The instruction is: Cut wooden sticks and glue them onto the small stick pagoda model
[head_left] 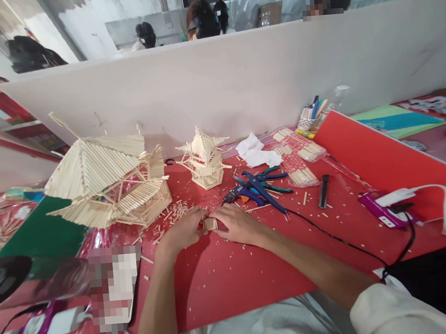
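Observation:
My left hand (186,228) and my right hand (237,222) meet near the middle of the red table. Between their closed fingertips is a small piece made of short wooden sticks (210,223) laid side by side. Its underside and the thumbs are partly hidden. Just beyond my right hand lie a blue glue gun (246,193) and blue-handled pliers (263,189). Stick offcuts (178,211) are scattered beside my left hand. Behind stands a small pagoda model of sticks (205,160), with a larger stick pavilion model (108,181) to its left.
Bagged sticks (299,156), white tissue (258,151) and a box cutter (324,191) lie right of centre. Purple power strips (384,211) sit on both sides, cables trailing. A phone (118,283) and a clear bottle (54,278) are at left. A white partition (239,78) stands behind.

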### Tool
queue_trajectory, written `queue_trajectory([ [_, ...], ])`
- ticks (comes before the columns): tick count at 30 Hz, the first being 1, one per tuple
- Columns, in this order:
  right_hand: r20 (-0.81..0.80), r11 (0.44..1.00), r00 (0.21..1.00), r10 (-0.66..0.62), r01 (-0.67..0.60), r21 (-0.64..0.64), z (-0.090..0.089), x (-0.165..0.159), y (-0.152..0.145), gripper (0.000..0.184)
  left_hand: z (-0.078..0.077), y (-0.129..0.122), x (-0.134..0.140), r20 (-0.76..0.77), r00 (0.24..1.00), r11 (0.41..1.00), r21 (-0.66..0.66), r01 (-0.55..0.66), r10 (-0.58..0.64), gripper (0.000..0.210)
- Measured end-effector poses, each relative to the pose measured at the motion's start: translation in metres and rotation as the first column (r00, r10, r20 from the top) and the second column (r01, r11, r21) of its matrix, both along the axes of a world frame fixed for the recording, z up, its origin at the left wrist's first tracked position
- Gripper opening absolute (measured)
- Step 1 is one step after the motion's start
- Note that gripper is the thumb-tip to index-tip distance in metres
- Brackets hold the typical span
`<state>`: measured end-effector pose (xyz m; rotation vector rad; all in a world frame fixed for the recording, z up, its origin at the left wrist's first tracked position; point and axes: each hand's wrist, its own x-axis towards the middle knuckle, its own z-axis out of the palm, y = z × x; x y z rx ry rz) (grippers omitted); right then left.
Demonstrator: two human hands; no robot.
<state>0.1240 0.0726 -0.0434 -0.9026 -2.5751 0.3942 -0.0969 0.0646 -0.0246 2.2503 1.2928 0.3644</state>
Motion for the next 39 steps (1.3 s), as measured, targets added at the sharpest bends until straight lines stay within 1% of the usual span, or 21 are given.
queue_trajectory([
  [3, -0.006, 1.0, 1.0, -0.002, 0.002, 0.002, 0.0005, 0.001, 0.0, 0.037, 0.0015, 0.0, 0.0006, 0.014, 1.0, 1.0, -0.008, -0.002, 0.002, 0.034],
  [8, -0.019, 1.0, 1.0, 0.006, -0.006, 0.028, -0.002, 0.0026, 0.0006, 0.038, 0.0056, 0.0011, 0.0041, -0.027, 0.999, 1.0, -0.008, 0.017, -0.018, 0.02],
  [13, -0.031, 0.999, 0.999, 0.011, -0.01, 0.034, -0.0047, 0.0027, 0.0014, 0.037, 0.0047, 0.0035, 0.0071, -0.073, 0.997, 1.0, 0.008, 0.02, -0.019, 0.028],
  [18, -0.046, 0.999, 0.999, 0.013, -0.012, 0.032, -0.0059, 0.0022, 0.0019, 0.036, 0.0035, 0.0035, 0.0077, -0.065, 0.998, 0.999, 0.03, 0.024, -0.022, 0.022],
  [20, -0.053, 1.0, 0.998, 0.015, -0.014, 0.023, -0.0055, 0.0026, 0.0019, 0.037, 0.0037, 0.0029, 0.0065, -0.058, 0.998, 0.999, 0.031, 0.033, -0.031, 0.023],
  [25, -0.078, 0.999, 0.996, 0.031, -0.034, -0.026, -0.0013, 0.0068, 0.0017, 0.042, 0.0056, 0.0008, 0.0011, -0.036, 0.998, 0.998, -0.018, 0.053, -0.053, 0.034],
  [29, -0.074, 0.998, 0.997, 0.035, -0.038, -0.042, 0.0011, 0.0094, 0.0018, 0.04, 0.0057, 0.0007, -0.0006, -0.021, 0.998, 0.997, -0.055, 0.054, -0.055, 0.041],
  [39, -0.07, 0.999, 0.997, 0.032, -0.033, -0.017, -0.0033, 0.0077, 0.0022, 0.037, 0.007, 0.0017, 0.0033, -0.047, 0.997, 0.998, -0.03, 0.055, -0.056, 0.029],
])
